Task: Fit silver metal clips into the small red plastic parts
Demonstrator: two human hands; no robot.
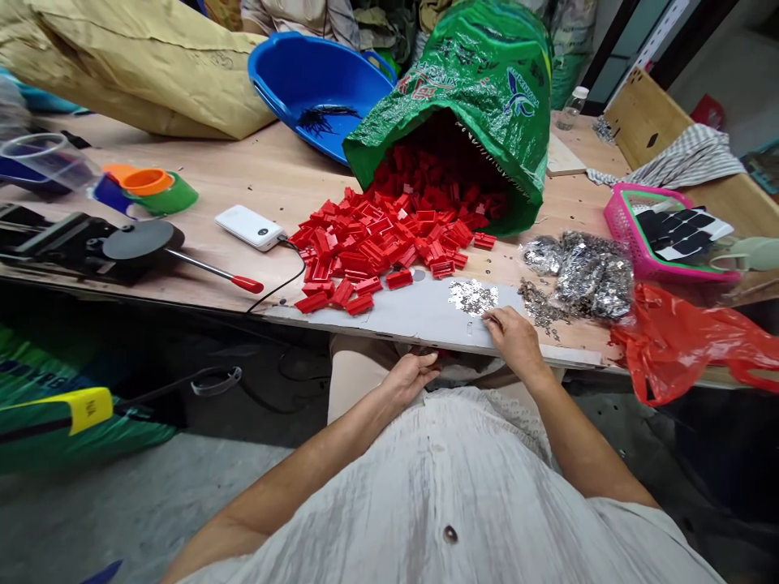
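Observation:
My left hand (411, 375) hangs just below the table's front edge, fingers curled around a small red plastic piece that barely shows. My right hand (514, 337) rests on the grey sheet (414, 316) at the table edge, fingertips pinched at a small heap of shiny metal bits (471, 296). A pile of red plastic clips (383, 243) spills from a green woven sack (480, 89) lying on its side behind the sheet.
A larger heap of metal parts (578, 272) lies right of the sheet, beside a red plastic bag (687, 341) and a pink basket (663, 235). A white power bank (249, 227), a blue basin (316, 81) and a black hand press (97, 243) are on the left.

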